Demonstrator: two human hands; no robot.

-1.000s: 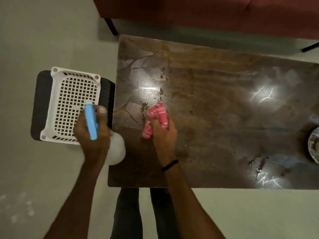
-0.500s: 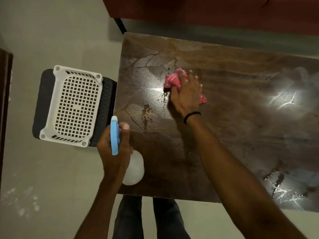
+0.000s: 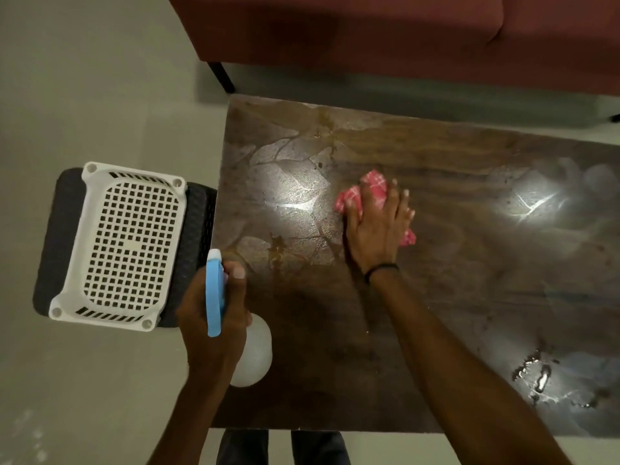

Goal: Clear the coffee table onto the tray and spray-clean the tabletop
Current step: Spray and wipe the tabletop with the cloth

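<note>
Wiping was judged the step in hand: the right hand (image 3: 379,226) pressed flat, fingers spread, on the pink cloth (image 3: 372,187) on the tabletop (image 3: 469,297), the left hand (image 3: 211,317) gripped the spray bottle (image 3: 255,350) at the near-left corner, and the droplets (image 3: 536,377) at the near right likely called for the next pass

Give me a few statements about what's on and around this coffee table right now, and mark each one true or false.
1. The left hand grips the spray bottle. True.
2. The right hand presses a green sponge on the tabletop. False: it presses a pink checked cloth.
3. The white perforated tray sits on the tabletop. False: it rests on a dark stool beside the table's left end.
4. Wet streaks glisten near the table's front right. True.
</note>
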